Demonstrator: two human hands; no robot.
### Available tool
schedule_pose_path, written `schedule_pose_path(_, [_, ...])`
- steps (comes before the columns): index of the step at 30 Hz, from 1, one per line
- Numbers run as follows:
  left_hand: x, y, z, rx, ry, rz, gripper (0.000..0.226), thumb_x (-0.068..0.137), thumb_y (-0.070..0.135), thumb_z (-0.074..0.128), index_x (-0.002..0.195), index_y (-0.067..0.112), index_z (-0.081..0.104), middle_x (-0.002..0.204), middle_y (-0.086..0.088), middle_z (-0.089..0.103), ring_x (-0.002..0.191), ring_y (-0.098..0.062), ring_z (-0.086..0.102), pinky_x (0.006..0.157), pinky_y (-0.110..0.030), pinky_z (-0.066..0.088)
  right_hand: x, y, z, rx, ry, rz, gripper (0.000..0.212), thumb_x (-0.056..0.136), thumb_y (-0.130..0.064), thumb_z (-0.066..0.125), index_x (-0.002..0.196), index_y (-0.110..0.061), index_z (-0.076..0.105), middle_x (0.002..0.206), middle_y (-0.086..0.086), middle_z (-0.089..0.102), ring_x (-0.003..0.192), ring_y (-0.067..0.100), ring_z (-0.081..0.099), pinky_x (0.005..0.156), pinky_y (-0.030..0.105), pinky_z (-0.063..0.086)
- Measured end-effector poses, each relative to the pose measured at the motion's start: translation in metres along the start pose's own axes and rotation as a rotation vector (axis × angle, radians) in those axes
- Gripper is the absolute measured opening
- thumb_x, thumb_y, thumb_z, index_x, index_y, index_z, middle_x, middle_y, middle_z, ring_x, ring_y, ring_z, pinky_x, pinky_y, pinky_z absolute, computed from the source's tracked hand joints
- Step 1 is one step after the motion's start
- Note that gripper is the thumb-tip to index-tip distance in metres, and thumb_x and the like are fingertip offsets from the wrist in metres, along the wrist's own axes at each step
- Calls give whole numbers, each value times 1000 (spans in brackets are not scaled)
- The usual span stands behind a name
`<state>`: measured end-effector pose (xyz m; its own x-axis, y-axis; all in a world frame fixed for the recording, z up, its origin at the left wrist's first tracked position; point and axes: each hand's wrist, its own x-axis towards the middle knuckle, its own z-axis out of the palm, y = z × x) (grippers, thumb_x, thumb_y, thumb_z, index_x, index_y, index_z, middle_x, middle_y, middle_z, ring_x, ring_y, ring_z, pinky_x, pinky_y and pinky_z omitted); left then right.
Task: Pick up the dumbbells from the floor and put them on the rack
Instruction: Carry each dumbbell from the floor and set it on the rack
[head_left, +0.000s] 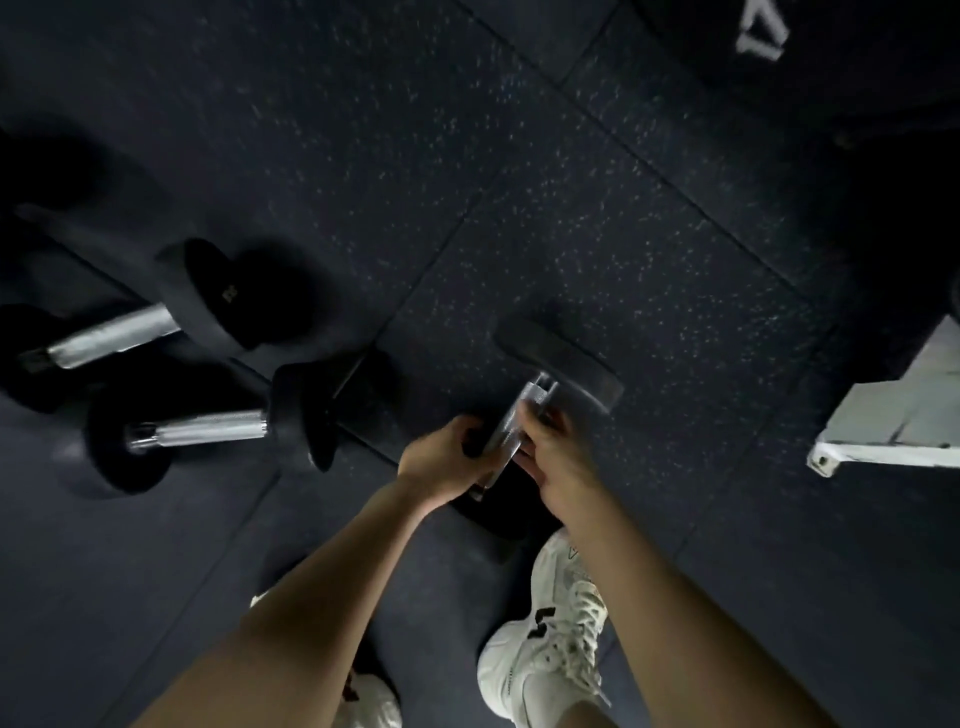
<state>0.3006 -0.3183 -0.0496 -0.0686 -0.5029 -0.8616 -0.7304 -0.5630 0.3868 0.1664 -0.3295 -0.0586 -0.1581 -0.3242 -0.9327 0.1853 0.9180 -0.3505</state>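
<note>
The head view looks straight down on a dark rubber floor (597, 218). Just ahead of a white shoe (550, 639), a dumbbell (524, 410) lies at an angle, its far black head up and to the right, its near head mostly hidden under the wrists. Both hands are on its metal handle: the left hand (441, 462) is curled closed around the lower part of the bar, and the right hand (550, 457) is wrapped over the upper part, its fingers tucked under the bar. Whether the weight has left the floor I cannot tell; the picture is somewhat blurred there.

Two more dumbbells wait to the left: one near the hands (208, 431) and another farther off (140, 327), both lying on the floor. A pale metal frame (893, 415) shows at the right edge; it may be the foot of the rack, though too little is visible to be sure.

To do this lift well, I judge that the grip should close fully around the bar before any pull, with the two hands spread evenly so the heads stay level. The rise should come from the legs, the weight kept close to the body and clear of the shoe.
</note>
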Motion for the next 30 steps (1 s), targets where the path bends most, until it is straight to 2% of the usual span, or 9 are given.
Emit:
schedule_pose_path(3, [15,-3,4,70,-108,27,59,75,65,58,120,28,54,109,5,69,103,-19,65,76,-28,45,9,-1,3,95,-48,-31,10,90,-15,62,99,-19,60,95,5,68,85,16,66,80,32,54])
schedule_pose_path(5, [22,-2,3,116,-156,20,60,77,57,63,125,22,51,117,1,67,108,-22,63,78,-28,43,12,-1,2,135,-108,-45,6,90,-12,60,92,-18,61,92,7,69,81,15,67,86,36,53])
schedule_pose_path(10, [29,-2,0,115,-266,2,51,78,51,66,118,20,61,111,-2,69,102,-21,64,87,-34,52,10,0,2,158,-126,-48,5,91,-11,60,94,-15,62,90,7,67,83,17,66,88,35,52])
schedule_pose_path(14, [20,0,3,106,-210,5,41,80,52,63,108,23,68,100,-1,72,93,-18,67,71,-28,47,2,-4,4,186,-84,-29,5,91,-10,60,91,-14,62,88,8,65,81,17,64,80,30,53])
schedule_pose_path(17, [1,0,5,70,-184,-1,37,80,51,63,104,24,69,96,-1,73,90,-18,68,67,-27,44,-11,-3,3,200,-59,0,4,90,-9,61,93,-12,62,87,8,65,81,18,64,82,33,53])
schedule_pose_path(20, [-32,-1,2,3,-182,-4,30,78,48,66,99,26,71,92,1,74,87,-16,68,65,-26,44,-40,-1,0,171,-66,13,5,89,-9,62,92,-11,63,86,8,66,80,19,64,84,36,53])
schedule_pose_path(23, [-82,3,-2,-42,-160,-21,31,76,47,69,100,29,69,92,4,73,88,-15,68,73,-29,50,-88,-2,-3,162,-61,26,5,88,-7,63,92,-10,65,84,9,66,79,21,64,85,37,53])
schedule_pose_path(28, [-187,27,-24,-53,-130,-21,29,73,49,70,93,28,71,83,4,71,86,-16,68,78,-33,52,-201,-21,-9,103,-37,-26,7,86,-6,65,86,-12,64,81,8,66,83,22,63,87,38,51])
schedule_pose_path(30, [-236,43,-39,-100,-142,3,24,71,46,73,83,26,70,72,5,67,77,-17,67,79,-36,52,-255,-35,-15,111,-15,-32,8,85,-6,67,89,-12,65,82,6,67,85,21,64,90,40,51])
